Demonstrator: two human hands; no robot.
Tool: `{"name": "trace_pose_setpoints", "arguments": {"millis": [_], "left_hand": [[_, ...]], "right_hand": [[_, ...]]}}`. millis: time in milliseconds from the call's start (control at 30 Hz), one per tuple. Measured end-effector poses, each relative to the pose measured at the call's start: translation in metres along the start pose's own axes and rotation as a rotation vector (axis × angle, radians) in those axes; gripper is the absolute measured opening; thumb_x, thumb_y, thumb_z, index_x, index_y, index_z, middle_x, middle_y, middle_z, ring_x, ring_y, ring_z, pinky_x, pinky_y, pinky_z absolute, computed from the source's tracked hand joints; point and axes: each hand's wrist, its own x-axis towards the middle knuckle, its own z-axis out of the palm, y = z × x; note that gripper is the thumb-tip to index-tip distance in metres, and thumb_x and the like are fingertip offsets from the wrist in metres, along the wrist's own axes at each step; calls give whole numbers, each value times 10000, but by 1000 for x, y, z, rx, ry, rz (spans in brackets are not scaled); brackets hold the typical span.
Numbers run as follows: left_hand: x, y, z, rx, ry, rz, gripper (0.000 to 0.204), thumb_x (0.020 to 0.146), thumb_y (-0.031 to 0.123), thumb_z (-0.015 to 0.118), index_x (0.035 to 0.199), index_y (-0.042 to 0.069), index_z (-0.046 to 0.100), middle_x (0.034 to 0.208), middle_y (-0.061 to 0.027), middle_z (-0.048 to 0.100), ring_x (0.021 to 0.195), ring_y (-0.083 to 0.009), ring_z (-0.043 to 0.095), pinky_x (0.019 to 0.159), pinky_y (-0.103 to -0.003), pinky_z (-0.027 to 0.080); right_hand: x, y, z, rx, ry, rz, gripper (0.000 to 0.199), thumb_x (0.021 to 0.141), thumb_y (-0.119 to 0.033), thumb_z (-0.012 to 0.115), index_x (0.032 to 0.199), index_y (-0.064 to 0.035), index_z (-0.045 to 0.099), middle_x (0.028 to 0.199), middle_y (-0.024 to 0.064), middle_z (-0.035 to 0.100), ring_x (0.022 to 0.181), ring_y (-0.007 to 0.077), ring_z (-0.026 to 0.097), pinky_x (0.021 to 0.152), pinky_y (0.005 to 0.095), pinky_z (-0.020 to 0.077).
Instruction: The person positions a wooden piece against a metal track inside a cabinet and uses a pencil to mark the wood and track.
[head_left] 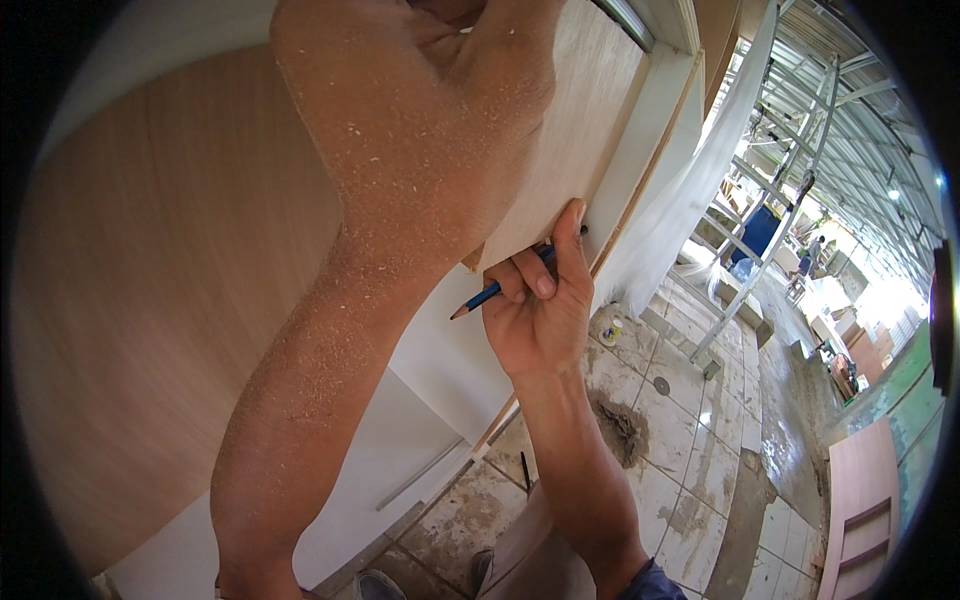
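Note:
My left hand [430,60] and forearm, dusted with pale shavings, reach up across the view to the top edge. Its fingers are mostly out of the picture, so their grip is hidden. Beyond it, a light wood-grain panel [590,110] stands in a white cabinet frame [655,125]. My right hand [545,310] is at the panel's lower end, thumb raised along its edge and fingers curled beneath. A blue pencil [485,297] lies through the curled fingers, its sharpened tip pointing down and left.
A large wood-grain board [150,300] fills the left side. Translucent plastic sheeting [650,240] hangs beside the cabinet. Stained floor tiles [690,420] have a broken hole [620,430]. A metal ladder [745,250] stands farther back, and a slotted pinkish panel [865,490] is at lower right.

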Motion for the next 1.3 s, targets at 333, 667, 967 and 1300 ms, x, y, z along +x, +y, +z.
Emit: {"name": "trace_pose_setpoints", "arguments": {"millis": [333,667,967,1300], "left_hand": [[0,8,6,0,19,-32,179,929,-31,665,1056,-88,553,914,-158,680,820,-138,688,688,-237,588],[-1,15,8,-11,-17,-125,249,938,-26,652,1131,-86,507,993,-148,648,851,-129,668,698,-230,580],[-4,5,11,128,2,-5,243,941,-15,653,1118,-87,504,999,-156,636,853,-118,650,696,-214,564],[-10,1,14,121,23,-15,281,939,-12,658,1146,-64,475,1027,-144,616,848,-110,632,685,-203,549]], "right_hand": [[0,-3,3,6,-3,-2,291,1007,-416,618,961,-132,570,842,-74,588,504,5,359,464,199,249],[-1,-2,4,-12,7,-9,270,1008,-403,616,998,-135,578,854,-77,610,494,1,367,462,195,259],[1,-1,-1,45,-40,1,212,1038,-348,576,1067,-138,591,889,-69,655,477,-8,394,459,180,284],[0,-2,1,41,-35,14,208,1038,-354,576,1058,-148,597,905,-65,677,476,-14,399,462,175,284]]}}
